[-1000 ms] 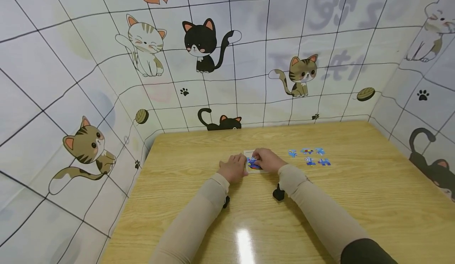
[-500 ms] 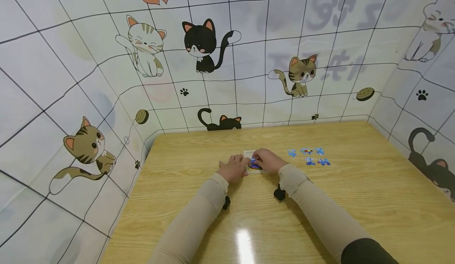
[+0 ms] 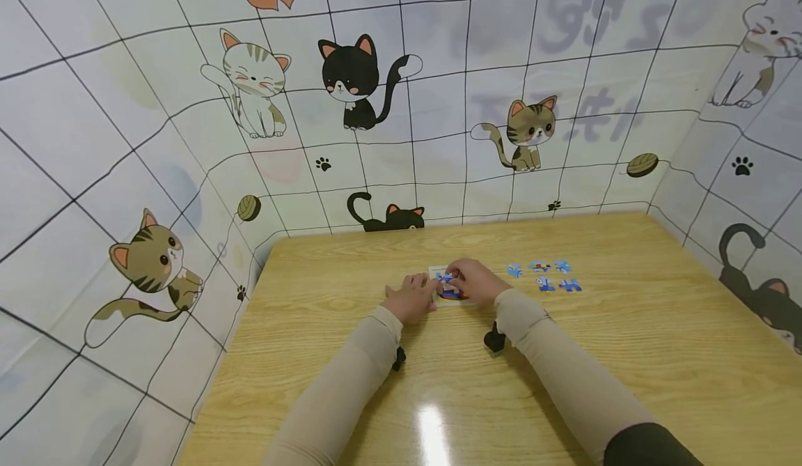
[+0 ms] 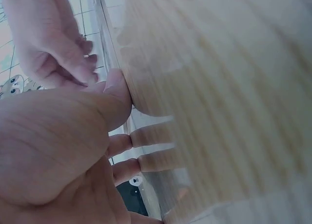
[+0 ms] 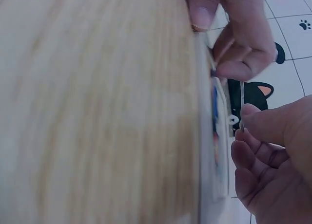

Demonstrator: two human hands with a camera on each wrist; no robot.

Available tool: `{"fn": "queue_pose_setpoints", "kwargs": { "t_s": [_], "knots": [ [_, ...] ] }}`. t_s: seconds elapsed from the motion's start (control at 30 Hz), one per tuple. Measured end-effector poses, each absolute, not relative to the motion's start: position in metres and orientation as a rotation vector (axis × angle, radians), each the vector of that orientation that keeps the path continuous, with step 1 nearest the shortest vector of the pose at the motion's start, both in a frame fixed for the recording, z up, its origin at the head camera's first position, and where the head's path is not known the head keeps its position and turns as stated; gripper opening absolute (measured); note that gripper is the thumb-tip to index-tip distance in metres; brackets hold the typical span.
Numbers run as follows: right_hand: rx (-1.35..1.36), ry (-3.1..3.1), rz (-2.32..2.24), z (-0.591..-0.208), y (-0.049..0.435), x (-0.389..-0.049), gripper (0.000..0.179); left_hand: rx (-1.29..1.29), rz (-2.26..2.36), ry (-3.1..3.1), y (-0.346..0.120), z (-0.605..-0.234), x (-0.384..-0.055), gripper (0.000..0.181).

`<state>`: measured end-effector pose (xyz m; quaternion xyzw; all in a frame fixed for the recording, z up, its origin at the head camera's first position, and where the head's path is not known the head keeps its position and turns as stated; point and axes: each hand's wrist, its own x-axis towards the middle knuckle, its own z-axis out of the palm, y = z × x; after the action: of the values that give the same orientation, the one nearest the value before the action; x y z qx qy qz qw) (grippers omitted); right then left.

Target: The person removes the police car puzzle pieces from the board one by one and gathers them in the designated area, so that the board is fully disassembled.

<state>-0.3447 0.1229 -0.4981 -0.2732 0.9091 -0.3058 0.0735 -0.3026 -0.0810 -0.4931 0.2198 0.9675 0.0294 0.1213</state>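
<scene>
A small puzzle board (image 3: pixel 454 304) with a pale border and a blue picture lies on the wooden table between both hands. My left hand (image 3: pixel 410 299) rests at its left edge, thumb (image 4: pixel 117 90) down on the tabletop and index finger reaching over the board. Above the picture, my right hand (image 3: pixel 477 281) pinches a thin puzzle piece (image 5: pixel 242 93) between thumb and fingers. The right wrist view shows this piece edge-on, raised off the board, with the left index finger close by its upper end. The piece's printed face is hidden there.
Several loose blue puzzle pieces (image 3: pixel 545 284) lie in two rows right of the board. A cat-print cloth wall (image 3: pixel 438 138) stands behind the table (image 3: pixel 326 264) and along both sides. Black wrist-camera mounts (image 3: pixel 494 340) hang under the forearms.
My right hand has shifted slightly right and lifted the pinched piece from the board, uncovering more of the picture. My left hand's index finger has extended further over the board; its palm stays put.
</scene>
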Motion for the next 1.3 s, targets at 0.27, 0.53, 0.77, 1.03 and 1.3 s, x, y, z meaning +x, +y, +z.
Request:
{"fn": "queue_pose_setpoints", "kwargs": {
  "t_s": [0.27, 0.53, 0.77, 1.03, 1.3],
  "knots": [
    [-0.806, 2.814, -0.876, -0.489, 0.164, -0.342, 0.027, 0.623, 0.148, 2.826, -0.081, -0.502, -0.309, 0.025],
    [-0.835, 2.894, -0.799, -0.487, 0.215, -0.335, 0.025, 0.525, 0.247, 2.817, -0.080, -0.504, -0.313, 0.045],
    [-0.805, 2.908, -0.771, -0.492, 0.246, -0.329, 0.024, 0.496, 0.163, 2.809, -0.077, -0.496, -0.308, 0.065],
    [-0.767, 2.902, -0.735, -0.493, 0.258, -0.326, 0.026, 0.499, 0.132, 2.823, -0.079, -0.495, -0.305, 0.065],
    [-0.805, 2.925, -0.650, -0.501, 0.261, -0.327, 0.020, 0.520, 0.107, 2.819, -0.079, -0.493, -0.304, 0.066]
  ]
}}
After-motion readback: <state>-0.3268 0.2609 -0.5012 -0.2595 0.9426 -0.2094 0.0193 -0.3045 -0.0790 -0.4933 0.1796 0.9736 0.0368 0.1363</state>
